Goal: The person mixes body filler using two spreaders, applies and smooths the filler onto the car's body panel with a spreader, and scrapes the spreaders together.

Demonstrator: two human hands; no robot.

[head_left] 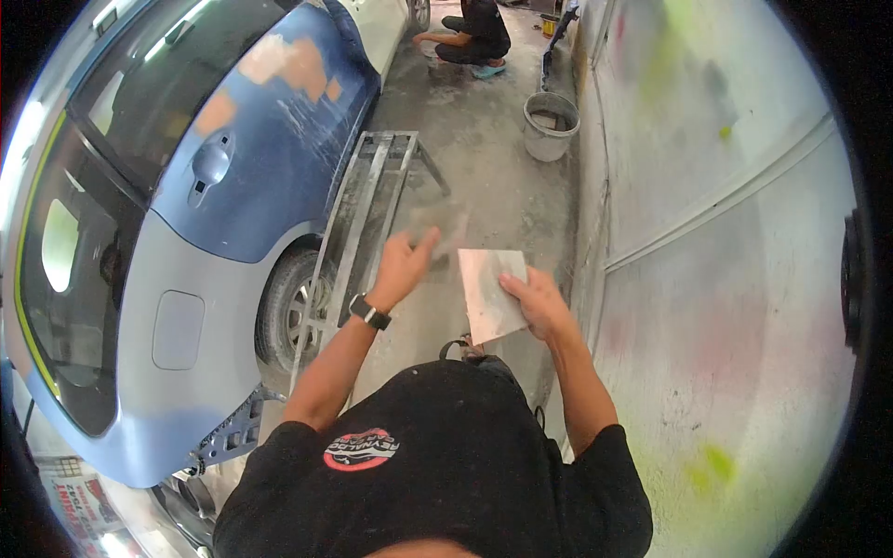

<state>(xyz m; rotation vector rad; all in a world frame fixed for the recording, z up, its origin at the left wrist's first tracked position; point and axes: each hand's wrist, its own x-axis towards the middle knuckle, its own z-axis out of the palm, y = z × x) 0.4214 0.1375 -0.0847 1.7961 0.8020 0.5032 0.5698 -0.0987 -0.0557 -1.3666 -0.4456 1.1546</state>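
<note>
My right hand grips a flat pale board by its right edge, thumb on top. The board has a pinkish smear on its left side and a greyish patch near the thumb. To the left of it, my left hand is raised with the fingers closed together, a watch on its wrist. A thin, see-through blurred thing shows at its fingertips, too smeared to name. The two hands are apart.
On the left stands a blue and silver car with orange-tan patches; a metal rack is beside it. A bucket sits by the right wall. Another person crouches at the top, hands low near a small container.
</note>
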